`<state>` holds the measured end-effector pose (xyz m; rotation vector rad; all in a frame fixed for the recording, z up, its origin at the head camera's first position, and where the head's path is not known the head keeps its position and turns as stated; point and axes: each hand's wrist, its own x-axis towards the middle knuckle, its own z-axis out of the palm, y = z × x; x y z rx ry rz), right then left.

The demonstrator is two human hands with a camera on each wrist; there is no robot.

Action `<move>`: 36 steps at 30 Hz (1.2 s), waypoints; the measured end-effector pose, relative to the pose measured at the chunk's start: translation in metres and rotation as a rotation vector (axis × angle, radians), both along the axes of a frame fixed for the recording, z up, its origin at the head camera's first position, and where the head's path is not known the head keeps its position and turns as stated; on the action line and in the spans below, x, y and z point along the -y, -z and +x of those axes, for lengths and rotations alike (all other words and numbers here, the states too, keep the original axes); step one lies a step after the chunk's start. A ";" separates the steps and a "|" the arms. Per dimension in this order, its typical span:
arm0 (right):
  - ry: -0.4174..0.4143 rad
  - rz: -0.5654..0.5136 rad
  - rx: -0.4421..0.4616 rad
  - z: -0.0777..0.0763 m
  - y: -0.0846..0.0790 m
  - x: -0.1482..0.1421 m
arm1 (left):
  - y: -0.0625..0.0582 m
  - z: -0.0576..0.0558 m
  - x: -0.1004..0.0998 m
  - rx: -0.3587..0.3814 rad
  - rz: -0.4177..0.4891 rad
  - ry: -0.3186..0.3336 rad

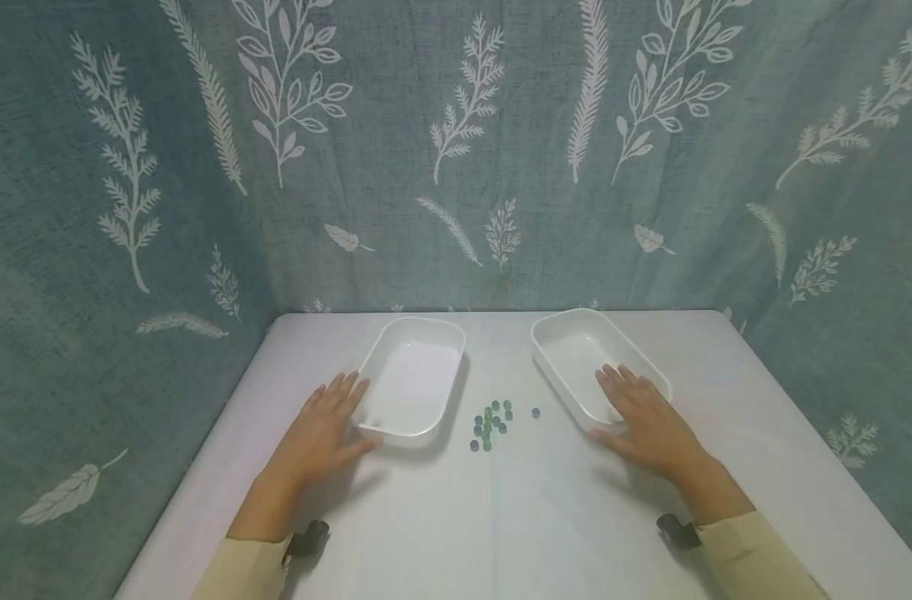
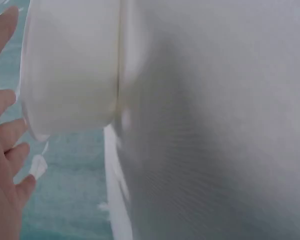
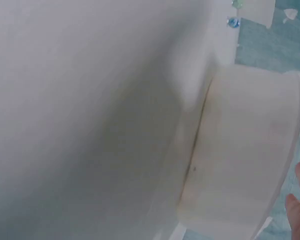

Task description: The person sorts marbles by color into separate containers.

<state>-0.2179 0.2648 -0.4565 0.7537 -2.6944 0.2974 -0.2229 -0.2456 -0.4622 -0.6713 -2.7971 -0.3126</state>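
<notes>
A white rectangular tray [image 1: 418, 367] with rounded corners lies left of the table's middle. My left hand [image 1: 317, 437] hovers at its near left corner, fingers spread and thumb by the near rim. On the right, a second white tray [image 1: 572, 350] sits at an angle. Over its near end is my right hand [image 1: 647, 429], with its fingers extended. Neither hand holds anything. Between the trays, several small blue and green glass marbles [image 1: 488, 445] lie in a loose cluster. One blue marble [image 1: 535, 412] sits apart, nearer the right tray.
A white cloth covers the table [image 1: 493, 525]. Behind and along both sides hangs a blue-green curtain [image 1: 396, 108] with white leaf prints. Each wrist carries a small black camera, the left one [image 1: 309, 537] close above the table.
</notes>
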 end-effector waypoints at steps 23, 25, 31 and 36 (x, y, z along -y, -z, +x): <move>-0.068 -0.321 0.082 0.002 -0.001 0.072 | 0.043 0.004 0.021 0.260 0.750 -0.221; -0.087 -0.354 0.096 0.004 -0.002 0.080 | 0.044 0.005 0.021 0.247 0.770 -0.222; -0.117 -0.415 0.160 0.002 0.003 0.093 | 0.048 0.000 0.018 0.223 0.802 -0.219; -0.097 -0.427 0.164 -0.004 0.013 0.099 | 0.050 -0.004 0.014 0.234 0.813 -0.238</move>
